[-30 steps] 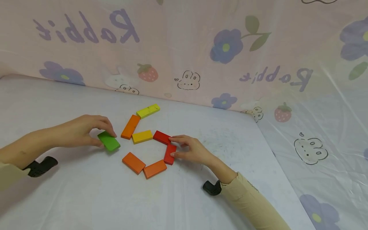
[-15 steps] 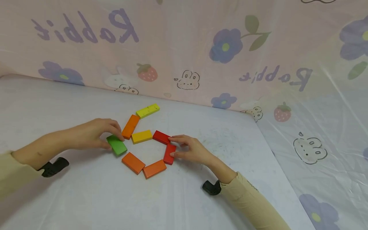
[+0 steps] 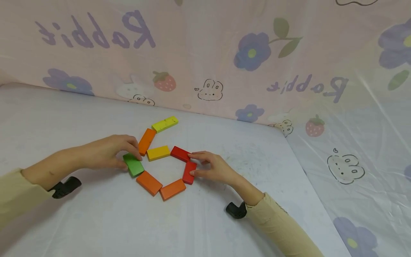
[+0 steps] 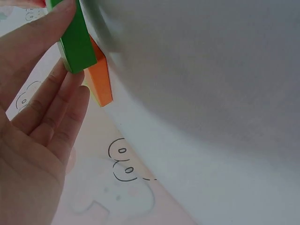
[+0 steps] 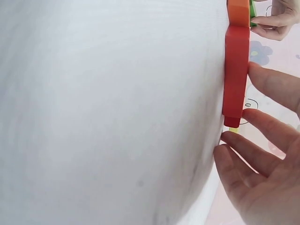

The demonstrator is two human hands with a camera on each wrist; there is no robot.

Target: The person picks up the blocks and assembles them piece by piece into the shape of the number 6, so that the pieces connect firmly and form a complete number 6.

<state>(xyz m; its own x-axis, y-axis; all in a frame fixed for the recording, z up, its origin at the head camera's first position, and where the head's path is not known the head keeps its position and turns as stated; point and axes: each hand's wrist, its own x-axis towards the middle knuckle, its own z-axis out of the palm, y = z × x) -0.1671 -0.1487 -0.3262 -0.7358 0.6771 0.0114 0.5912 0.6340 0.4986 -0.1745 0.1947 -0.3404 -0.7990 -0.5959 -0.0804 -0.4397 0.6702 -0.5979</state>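
My left hand (image 3: 109, 152) pinches a green block (image 3: 133, 166) between thumb and fingers; its lower corner sits right at an orange block (image 3: 149, 182). In the left wrist view the thumb lies along one face of that green block. On the other side, my right hand (image 3: 214, 167) rests its fingertips on two red blocks: the forefinger at the upper red block (image 3: 179, 153), the thumb at the lower red block (image 3: 188, 174). Seen from the right wrist, the thumb touches the side of a red block (image 5: 236, 70), fingers loosely extended.
A second orange block (image 3: 172, 189) lies between the first and the lower red one. A yellow block (image 3: 158, 152), an upright-slanting orange block (image 3: 147, 140) and a yellow-green block (image 3: 165, 124) continue the curved line on the white tabletop (image 3: 128, 225). A printed curtain (image 3: 192, 43) stands behind.
My left hand has carried the green block rightward and slightly toward me, up to the lower-left orange block. The slanting orange block has shifted slightly right. My right hand stays in place.
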